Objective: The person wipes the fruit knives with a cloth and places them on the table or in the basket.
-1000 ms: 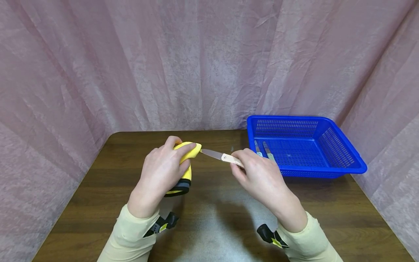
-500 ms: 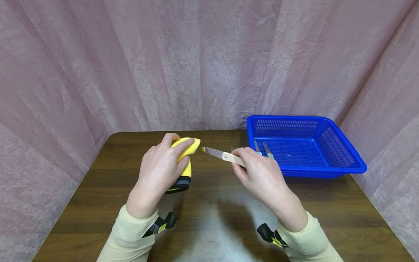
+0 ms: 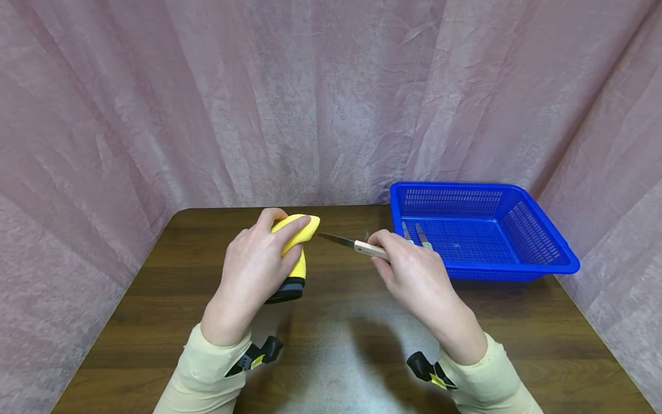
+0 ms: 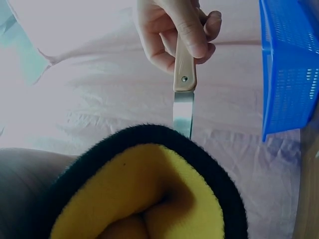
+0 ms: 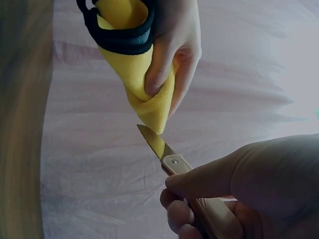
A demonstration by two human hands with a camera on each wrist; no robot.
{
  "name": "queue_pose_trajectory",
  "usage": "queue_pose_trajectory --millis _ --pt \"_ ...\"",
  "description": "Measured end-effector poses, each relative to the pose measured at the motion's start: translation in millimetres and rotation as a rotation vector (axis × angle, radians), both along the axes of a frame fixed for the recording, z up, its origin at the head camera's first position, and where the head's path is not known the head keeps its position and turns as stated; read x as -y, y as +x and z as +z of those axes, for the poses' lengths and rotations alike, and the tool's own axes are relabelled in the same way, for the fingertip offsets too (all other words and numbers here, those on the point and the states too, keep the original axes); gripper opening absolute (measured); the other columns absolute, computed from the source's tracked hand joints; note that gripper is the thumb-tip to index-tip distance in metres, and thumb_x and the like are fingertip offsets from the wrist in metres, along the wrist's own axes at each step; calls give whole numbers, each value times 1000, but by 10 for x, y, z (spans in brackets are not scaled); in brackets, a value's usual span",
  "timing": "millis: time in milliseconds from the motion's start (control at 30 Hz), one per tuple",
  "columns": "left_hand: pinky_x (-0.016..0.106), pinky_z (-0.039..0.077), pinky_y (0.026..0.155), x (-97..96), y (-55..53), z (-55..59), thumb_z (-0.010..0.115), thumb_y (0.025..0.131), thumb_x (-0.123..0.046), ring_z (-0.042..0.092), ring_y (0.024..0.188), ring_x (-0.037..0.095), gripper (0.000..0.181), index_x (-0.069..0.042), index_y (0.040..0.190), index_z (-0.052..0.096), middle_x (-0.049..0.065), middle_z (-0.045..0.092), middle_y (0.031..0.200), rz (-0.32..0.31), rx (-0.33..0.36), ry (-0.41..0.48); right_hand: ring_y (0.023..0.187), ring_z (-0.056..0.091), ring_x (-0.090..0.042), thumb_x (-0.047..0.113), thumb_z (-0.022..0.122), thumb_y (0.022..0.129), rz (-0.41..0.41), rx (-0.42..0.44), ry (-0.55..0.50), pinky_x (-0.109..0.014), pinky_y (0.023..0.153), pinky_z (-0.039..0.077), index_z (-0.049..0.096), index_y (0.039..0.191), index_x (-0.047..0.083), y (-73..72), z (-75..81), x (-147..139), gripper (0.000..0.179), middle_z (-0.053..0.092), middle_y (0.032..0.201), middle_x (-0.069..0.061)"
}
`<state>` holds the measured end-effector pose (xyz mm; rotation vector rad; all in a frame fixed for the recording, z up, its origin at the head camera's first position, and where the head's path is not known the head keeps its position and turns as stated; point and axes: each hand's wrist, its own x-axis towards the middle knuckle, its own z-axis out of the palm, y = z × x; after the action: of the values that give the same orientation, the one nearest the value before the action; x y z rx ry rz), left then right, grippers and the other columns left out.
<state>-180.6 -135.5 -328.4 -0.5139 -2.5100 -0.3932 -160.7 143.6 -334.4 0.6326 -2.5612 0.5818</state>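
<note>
Pinched in my left hand (image 3: 253, 264) is a folded yellow cloth (image 3: 300, 229) with a black and grey border. In the right wrist view this cloth (image 5: 144, 84) narrows to a point below the thumb. My right hand (image 3: 416, 282) grips a knife (image 3: 368, 249) by its pale handle, thumb along the side. The blade (image 3: 337, 238) points left, its tip close beside the cloth's pointed end. Yellow reflects on the blade in the right wrist view. From the left wrist, the cloth's dark edge hides the blade's tip.
A blue plastic basket (image 3: 517, 269) stands on the wooden table (image 3: 170, 299) at the right, just beyond my right hand. Two small knives (image 3: 423, 237) with pale handles lie inside its left end. A pink curtain (image 3: 310, 103) hangs behind the table.
The cloth has moved slightly up and off the blade's tip, which it met a second ago. The knife has turned, so its blade now looks narrower and darker.
</note>
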Motion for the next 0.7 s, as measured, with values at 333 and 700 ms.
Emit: queue_pose_trajectory --millis 333,700 --pt "50 52 61 -6 6 5 80 94 -14 58 65 36 47 -29 139 78 13 65 132 -14 -9 2 79 68 -21 10 79 101 -23 16 6 -48 65 54 77 121 14 -2 5 15 20 73 95 2" --pt "49 52 61 -16 26 18 80 94 -13 59 65 37 50 -30 140 77 13 65 133 -28 -21 9 84 66 -25 24 68 111 -45 -39 -4 -47 67 55 82 114 11 -2 0 51 19 71 93 0"
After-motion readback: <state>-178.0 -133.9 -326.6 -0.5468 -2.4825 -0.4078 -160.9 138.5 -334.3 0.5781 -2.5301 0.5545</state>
